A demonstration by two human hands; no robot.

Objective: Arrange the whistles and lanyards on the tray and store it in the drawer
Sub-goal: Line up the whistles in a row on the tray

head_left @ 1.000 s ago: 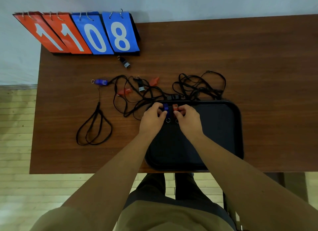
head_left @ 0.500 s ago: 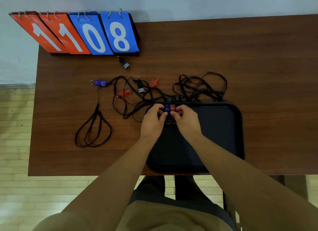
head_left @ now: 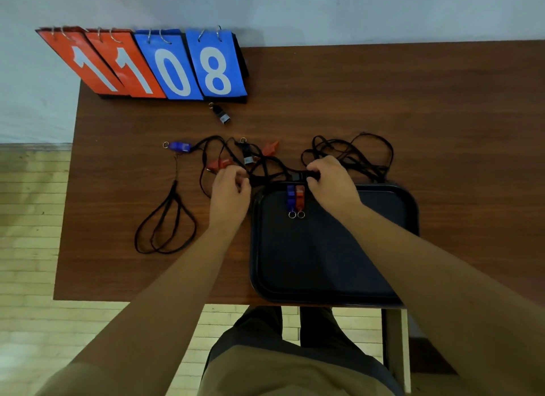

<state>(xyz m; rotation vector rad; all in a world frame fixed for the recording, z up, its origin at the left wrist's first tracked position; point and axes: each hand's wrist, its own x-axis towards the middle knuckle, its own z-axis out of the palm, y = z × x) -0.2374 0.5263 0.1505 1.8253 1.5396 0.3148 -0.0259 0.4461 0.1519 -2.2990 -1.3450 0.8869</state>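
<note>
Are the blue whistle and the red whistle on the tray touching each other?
Touching. The head view shows the blue whistle and red whistle pressed side by side on the tray, no gap between.

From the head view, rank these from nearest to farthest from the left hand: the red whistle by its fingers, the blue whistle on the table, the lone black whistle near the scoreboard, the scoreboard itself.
From the left hand:
1. Red whistle, just beyond its fingertips.
2. Blue whistle, farther back and to the left on the table.
3. Black whistle, alone, straight ahead.
4. Scoreboard, at the table's far left edge.

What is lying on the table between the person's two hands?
In the head view, tangled black lanyard cords run between the left hand and right hand. Just nearer, a blue whistle and red whistle sit on the tray.
</note>
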